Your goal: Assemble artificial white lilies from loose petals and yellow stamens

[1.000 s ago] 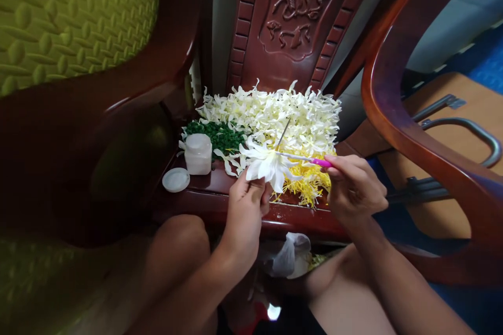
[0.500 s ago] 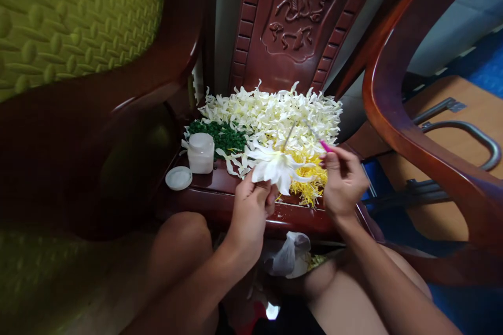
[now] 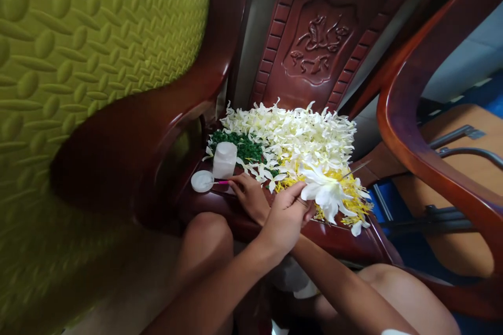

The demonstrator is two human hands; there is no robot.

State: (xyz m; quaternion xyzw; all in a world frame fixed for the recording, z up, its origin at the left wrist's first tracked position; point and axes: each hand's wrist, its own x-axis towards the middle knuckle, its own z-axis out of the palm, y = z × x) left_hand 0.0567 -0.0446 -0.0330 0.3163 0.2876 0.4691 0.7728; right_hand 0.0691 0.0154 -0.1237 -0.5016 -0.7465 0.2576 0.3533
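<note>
My left hand [image 3: 285,220] is closed around the base of a large white artificial flower [image 3: 324,191], which is tilted with its petals spread. A thin stem or wire [image 3: 356,168] sticks out past the flower to the right. Crossing beneath the left forearm, my right hand [image 3: 251,196] pinches a thin pink-handled stick [image 3: 222,182]. The stick's tip reaches into a shallow round white lid [image 3: 201,181]. Right behind the lid stands a squarish white jar [image 3: 225,159]. Yellow stamens [image 3: 356,199] lie in a heap below and beside the flower.
A wide pile of white petal pieces [image 3: 298,128] covers the back of the carved wooden chair seat [image 3: 220,199]. Dark green pieces [image 3: 245,146] lie behind the jar. Curved wooden armrests [image 3: 396,94] rise on both sides, and a yellow textured mat [image 3: 98,36] is at left.
My right hand has moved left from beside the flower, under the left arm, bringing the stick's tip to the lid. The flower has tipped over to the right. The camera view has shifted.
</note>
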